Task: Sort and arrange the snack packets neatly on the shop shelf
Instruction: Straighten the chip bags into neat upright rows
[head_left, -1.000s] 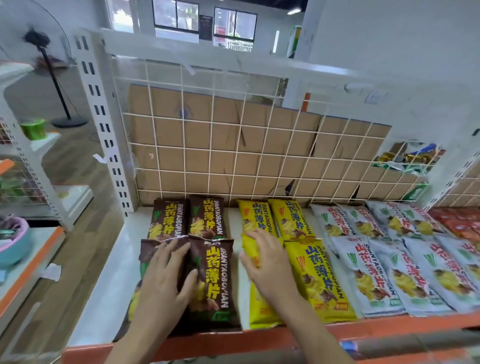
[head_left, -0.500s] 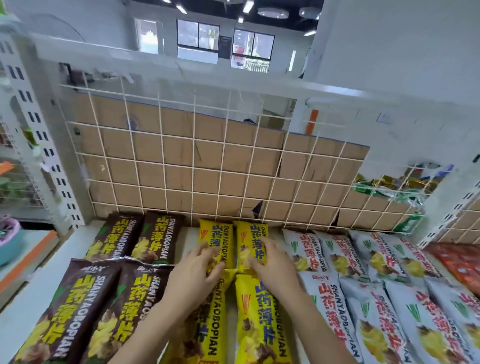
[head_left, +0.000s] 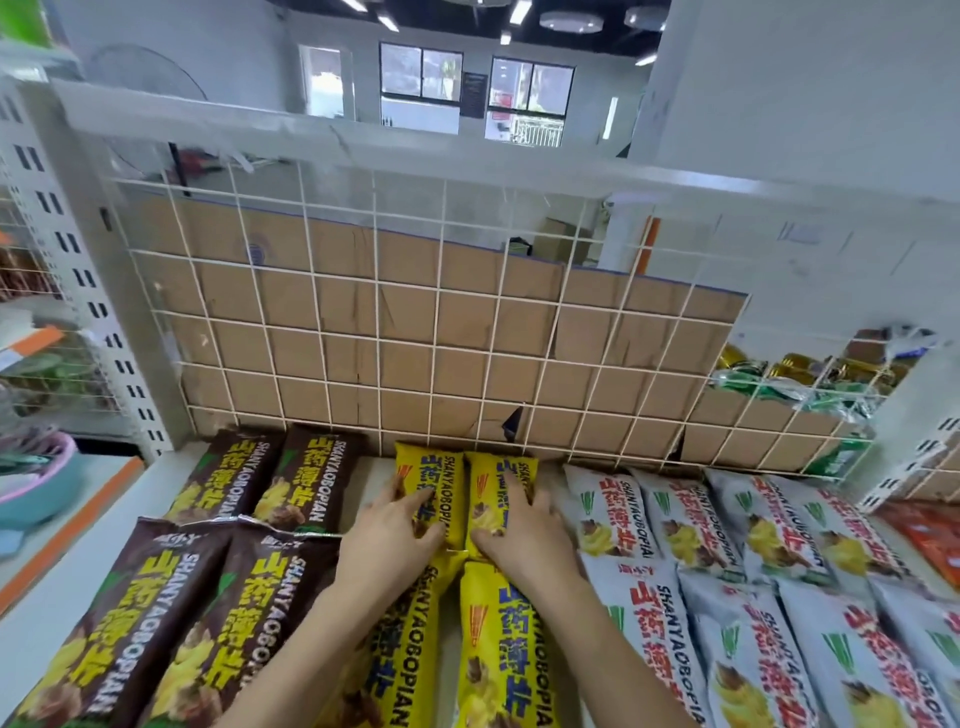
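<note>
Left hand (head_left: 392, 538), right hand (head_left: 527, 540) press back-row yellow packets (head_left: 441, 467) against wire grid (head_left: 375, 332). Fingers loosely spread, gripping nothing. Risk: uneven shove skews pair, and slick film could slide over brown packets (head_left: 311, 478).

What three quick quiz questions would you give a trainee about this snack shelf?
1. True or false: the left hand and right hand both touch the rear yellow packets.
2. Which packets lie to the left of the yellow ones? A white, B brown, C orange.
3. What material sits behind the wire grid?
Key: 1 true. 2 B, the brown packets. 3 cardboard.
</note>
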